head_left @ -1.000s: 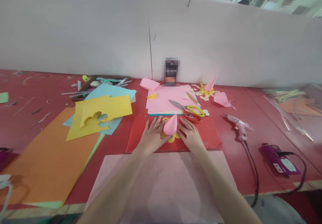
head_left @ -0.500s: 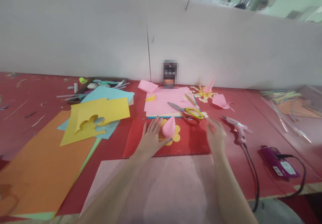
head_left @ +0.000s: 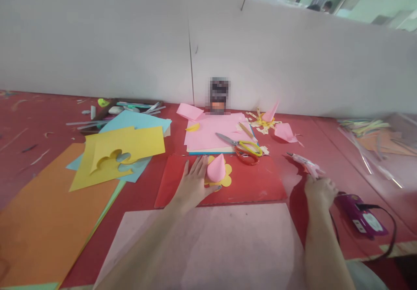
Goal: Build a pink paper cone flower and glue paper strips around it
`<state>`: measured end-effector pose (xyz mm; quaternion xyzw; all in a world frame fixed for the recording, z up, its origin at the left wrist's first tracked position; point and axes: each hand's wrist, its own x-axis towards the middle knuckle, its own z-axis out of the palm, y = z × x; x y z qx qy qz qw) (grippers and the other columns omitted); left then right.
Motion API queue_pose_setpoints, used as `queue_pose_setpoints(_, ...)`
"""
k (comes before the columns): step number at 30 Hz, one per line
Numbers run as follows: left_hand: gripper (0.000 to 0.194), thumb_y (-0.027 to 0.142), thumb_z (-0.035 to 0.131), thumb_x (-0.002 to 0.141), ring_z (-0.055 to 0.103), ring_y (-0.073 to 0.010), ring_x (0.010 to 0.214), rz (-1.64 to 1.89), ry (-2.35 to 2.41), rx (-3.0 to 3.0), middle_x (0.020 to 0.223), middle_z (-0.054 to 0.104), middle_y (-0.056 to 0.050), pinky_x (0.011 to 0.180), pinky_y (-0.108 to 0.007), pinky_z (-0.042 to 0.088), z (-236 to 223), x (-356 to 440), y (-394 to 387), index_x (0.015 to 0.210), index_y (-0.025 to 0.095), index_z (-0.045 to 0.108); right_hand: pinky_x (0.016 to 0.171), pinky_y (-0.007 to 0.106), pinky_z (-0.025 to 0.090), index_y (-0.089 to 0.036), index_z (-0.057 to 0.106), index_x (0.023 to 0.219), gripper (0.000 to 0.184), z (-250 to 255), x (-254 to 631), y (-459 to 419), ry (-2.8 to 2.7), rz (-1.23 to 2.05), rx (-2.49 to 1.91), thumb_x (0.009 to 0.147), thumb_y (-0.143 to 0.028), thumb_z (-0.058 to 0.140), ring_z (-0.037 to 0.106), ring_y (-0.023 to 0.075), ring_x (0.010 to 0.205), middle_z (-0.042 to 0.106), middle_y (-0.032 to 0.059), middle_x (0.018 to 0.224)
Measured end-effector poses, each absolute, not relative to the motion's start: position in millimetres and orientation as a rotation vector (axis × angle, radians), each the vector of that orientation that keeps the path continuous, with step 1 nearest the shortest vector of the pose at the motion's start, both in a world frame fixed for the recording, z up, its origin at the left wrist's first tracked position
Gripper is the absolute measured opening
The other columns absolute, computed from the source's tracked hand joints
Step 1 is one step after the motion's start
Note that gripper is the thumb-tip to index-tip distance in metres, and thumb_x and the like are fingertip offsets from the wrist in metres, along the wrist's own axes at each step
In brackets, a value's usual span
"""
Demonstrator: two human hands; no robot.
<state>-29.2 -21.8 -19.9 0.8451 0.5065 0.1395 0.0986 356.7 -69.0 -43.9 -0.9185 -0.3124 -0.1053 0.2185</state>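
Note:
My left hand lies flat with fingers spread on a red board. Its thumb and fingertips touch the edge of a yellow paper flower. A pink paper cone stands point up on the middle of that flower. Off to the right, my right hand is closed round the handle of a pale pink hot glue gun, whose nozzle points to the far left. Most of the handle is hidden by the hand. Scissors with yellow and red handles lie just behind the board.
Pink paper sheets lie at the back. Yellow and orange paper spread over the left. Another pink cone on yellow paper stands at the back right. A purple power strip with a black cord sits near my right hand.
My right hand has moved right, from beside the red board to the glue gun, and closed round its handle. My left hand stays by the yellow flower.

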Motion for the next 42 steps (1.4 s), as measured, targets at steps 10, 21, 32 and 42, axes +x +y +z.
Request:
queue_pose_setpoints(10, 0.086, 0.061, 0.046, 0.076, 0.021, -0.0262, 0.134, 0.420, 1.499, 2.467, 0.145, 0.027, -0.012, 0.109, -0.050, 0.009, -19.8, -29.1, -21.5, 0.141, 0.020, 0.008, 0.063, 0.033, 0.039, -0.016, 0.048, 0.101, 0.037, -30.8, 277.1, -70.6, -1.246, 0.215, -2.160, 0.078, -0.043, 0.035, 0.053, 0.0238, 0.077, 0.058, 0.0107, 0.087)
queue_pose_setpoints(21, 0.092, 0.061, 0.059, 0.067, 0.023, -0.0292, 0.132, 0.566, 1.474, 2.399, 0.143, 0.026, -0.014, 0.106, -0.050, 0.020, -11.2, -31.9, -23.6, 0.138, 0.024, 0.013, 0.073, 0.034, 0.041, -0.019, 0.048, 0.112, 0.058, -24.3, 248.1, -73.2, -1.434, 0.115, -2.167, 0.072, -0.061, 0.043, 0.054, 0.0255, 0.096, 0.057, 0.0097, 0.107)
queue_pose_setpoints(32, 0.019, 0.029, 0.061, 0.076, 0.058, -0.0189, 0.082, 0.533, 1.529, 2.405, 0.097, 0.056, -0.003, 0.066, -0.032, 0.048, 15.7, -47.4, -48.5, 0.090, 0.021, 0.050, 0.067, 0.030, 0.039, -0.021, 0.050, 0.104, 0.054, -27.6, 247.4, -72.0, -1.364, 0.123, -2.189, 0.070, -0.061, 0.047, 0.056, 0.0232, 0.086, 0.059, 0.0060, 0.094)
queue_pose_setpoints(42, 0.064, 0.037, 0.058, 0.077, 0.044, -0.0225, 0.119, 0.785, 1.335, 2.128, 0.134, 0.043, -0.008, 0.090, -0.036, 0.044, 23.9, -16.1, -19.2, 0.133, 0.029, 0.027, 0.067, 0.031, 0.039, -0.021, 0.050, 0.104, 0.052, -25.8, 246.1, -72.0, -1.339, 0.174, -2.182, 0.070, -0.061, 0.048, 0.056, 0.0231, 0.085, 0.059, 0.0056, 0.094)
